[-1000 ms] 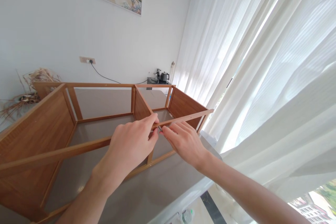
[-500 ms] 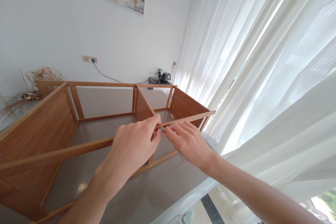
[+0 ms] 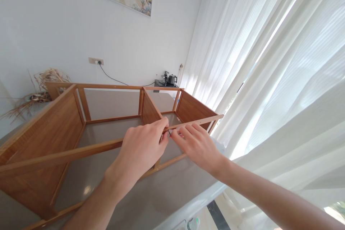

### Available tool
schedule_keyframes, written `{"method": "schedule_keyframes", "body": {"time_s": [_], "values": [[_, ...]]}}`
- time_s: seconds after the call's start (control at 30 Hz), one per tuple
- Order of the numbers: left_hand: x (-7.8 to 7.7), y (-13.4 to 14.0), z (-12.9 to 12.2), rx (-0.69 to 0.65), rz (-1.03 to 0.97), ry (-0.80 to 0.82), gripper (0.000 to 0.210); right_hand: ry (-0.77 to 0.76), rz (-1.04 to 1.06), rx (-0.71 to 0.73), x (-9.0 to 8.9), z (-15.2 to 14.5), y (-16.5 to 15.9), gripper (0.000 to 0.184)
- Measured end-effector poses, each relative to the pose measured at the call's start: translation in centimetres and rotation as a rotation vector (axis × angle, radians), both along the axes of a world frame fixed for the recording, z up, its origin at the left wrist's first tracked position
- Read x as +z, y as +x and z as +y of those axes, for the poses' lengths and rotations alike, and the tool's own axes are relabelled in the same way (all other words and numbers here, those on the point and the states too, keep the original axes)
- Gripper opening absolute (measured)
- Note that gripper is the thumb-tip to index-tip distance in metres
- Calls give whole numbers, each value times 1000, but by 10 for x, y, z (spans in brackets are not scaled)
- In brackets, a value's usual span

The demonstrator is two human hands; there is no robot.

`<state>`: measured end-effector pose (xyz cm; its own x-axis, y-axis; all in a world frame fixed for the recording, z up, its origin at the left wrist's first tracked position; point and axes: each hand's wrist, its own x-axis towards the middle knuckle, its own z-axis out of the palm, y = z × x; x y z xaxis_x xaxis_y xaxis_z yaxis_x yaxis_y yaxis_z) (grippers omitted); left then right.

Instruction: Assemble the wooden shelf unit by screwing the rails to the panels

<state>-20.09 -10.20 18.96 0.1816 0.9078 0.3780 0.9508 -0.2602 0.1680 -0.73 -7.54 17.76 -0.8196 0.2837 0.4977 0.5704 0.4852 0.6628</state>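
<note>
A brown wooden frame (image 3: 101,147) with side panels and a middle divider (image 3: 151,105) rests on a grey table. At the joint of its near top rail and the divider, my left hand (image 3: 144,147) is closed, index finger over the rail and thumb below. My right hand (image 3: 198,147) is just right of it, fingers curled near the same rail. Between its thumb and forefinger shows the end of a small silvery metal rod (image 3: 169,133), pointing at the joint. My fingers hide most of the rod, so its kind is unclear.
The grey table (image 3: 129,201) has a near right edge over a tiled floor. Dried plant stems (image 3: 45,82) lie at the far left. A black kettle (image 3: 172,79) stands beyond the frame by the wall. White curtains (image 3: 269,79) hang close on the right.
The view has shifted slightly, so the frame and both hands appear a little further right. Both hands stay at the same joint, and the metal rod's visible end looks slightly turned.
</note>
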Motion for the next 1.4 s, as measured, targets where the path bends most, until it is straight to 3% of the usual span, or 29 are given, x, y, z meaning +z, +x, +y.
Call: {"method": "schedule_keyframes", "body": {"time_s": [0.43,1.03,1.2,1.4], "values": [[-3,-1,1,-29,-49,8,26,88,-240,4,26,2,-2,18],[-1,-1,0,-45,-59,34,26,106,-225,23,26,2,0,14],[-1,-1,0,-43,-57,26,19,50,-166,39,20,5,2,15],[-2,-1,0,-44,-59,38,25,6,-106,61,13,6,8,16]]}}
